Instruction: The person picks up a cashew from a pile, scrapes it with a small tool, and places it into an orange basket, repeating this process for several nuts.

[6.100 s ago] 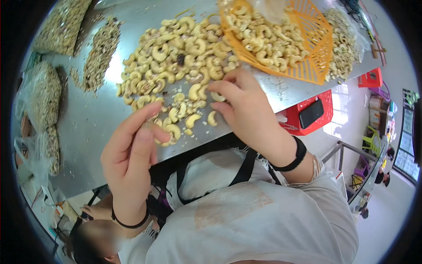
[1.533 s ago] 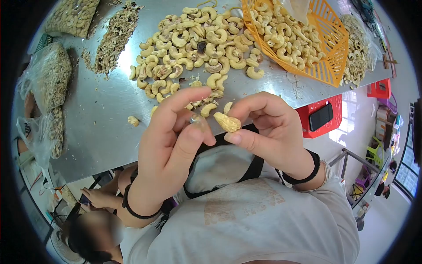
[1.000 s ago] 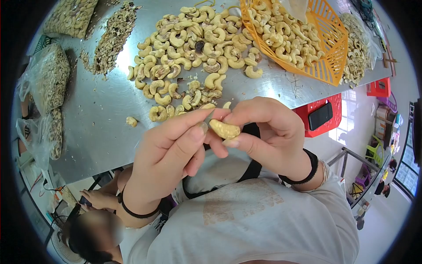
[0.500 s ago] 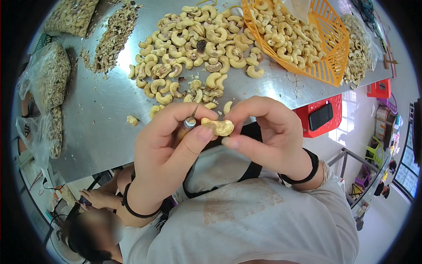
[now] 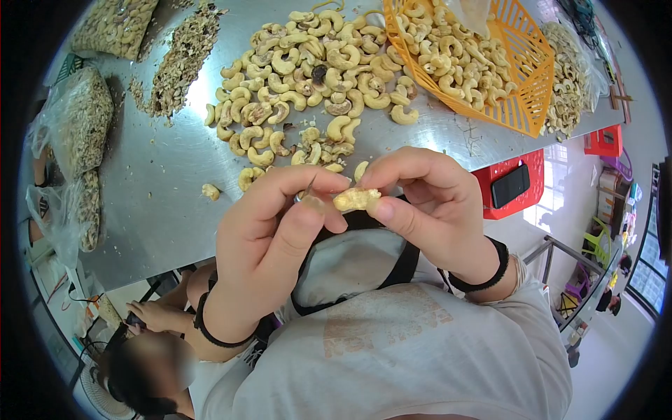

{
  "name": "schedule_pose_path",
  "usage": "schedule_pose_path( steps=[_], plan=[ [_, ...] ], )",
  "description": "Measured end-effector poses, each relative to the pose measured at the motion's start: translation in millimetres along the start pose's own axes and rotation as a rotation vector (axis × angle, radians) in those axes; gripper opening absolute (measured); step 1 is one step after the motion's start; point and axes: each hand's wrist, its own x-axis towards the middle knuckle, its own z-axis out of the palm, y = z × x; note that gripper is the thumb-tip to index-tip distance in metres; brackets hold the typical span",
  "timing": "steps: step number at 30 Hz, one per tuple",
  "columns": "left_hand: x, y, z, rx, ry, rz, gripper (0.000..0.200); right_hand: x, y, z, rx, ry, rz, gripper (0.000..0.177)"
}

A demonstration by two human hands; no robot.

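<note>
A pale cashew nut is pinched between the thumb and fingers of my right hand, held over the table's near edge. My left hand is closed around a small awl; its metal collar and thin point show between thumb and forefinger, while the handle is mostly hidden. The left fingertips are right at the nut's left end. Just beyond both hands lies a loose pile of cashews, some with brown skin patches, and one dark piece among them.
An orange slotted basket of cashews stands at the back right, beside a bag of nuts. Skin scraps and filled plastic bags lie left. A phone rests on a red stool. Another person sits at lower left.
The cashew has turned and shifted slightly right, now in my right hand's pinch. My left thumb has drawn back from it toward the awl.
</note>
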Motion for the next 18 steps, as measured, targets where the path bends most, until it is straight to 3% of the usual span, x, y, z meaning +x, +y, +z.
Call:
schedule_pose_path(
  steps=[4,6,8,10,13,14,16,18],
  plan=[
    [-0.6,-0.1,0.1,0.055,0.007,0.050,0.025,1.2,-5.8,-6.5,-0.091,0.063,-0.048,0.016],
    [-1.6,1.9,1.0,0.055,0.059,0.048,0.026,7.7,-12.0,-17.4,-0.123,0.212,-0.230,0.018],
    [-2.9,3.4,-2.5,0.118,0.111,0.098,0.026,15.7,-28.2,-38.3,-0.193,0.458,-0.268,0.021],
    [-4.7,4.0,-6.6,0.112,0.143,0.074,0.026,32.4,-40.0,-58.8,-0.417,0.683,-0.432,0.023],
    [-4.4,4.2,-9.2,0.114,0.196,0.060,0.026,40.0,-44.9,-60.4,-0.551,0.733,-0.571,0.022],
    [-4.7,3.7,-9.6,0.122,0.219,0.063,0.026,35.4,-43.4,-55.2,-0.552,0.730,-0.570,0.022],
    [-4.6,3.6,-9.2,0.134,0.226,0.057,0.026,19.8,-32.6,-37.8,-0.632,0.407,-0.388,0.021],
    [-4.1,2.8,-8.3,0.146,0.227,0.054,0.026,18.5,-9.4,-26.9,-0.722,0.235,-0.293,0.024]
  ],
)
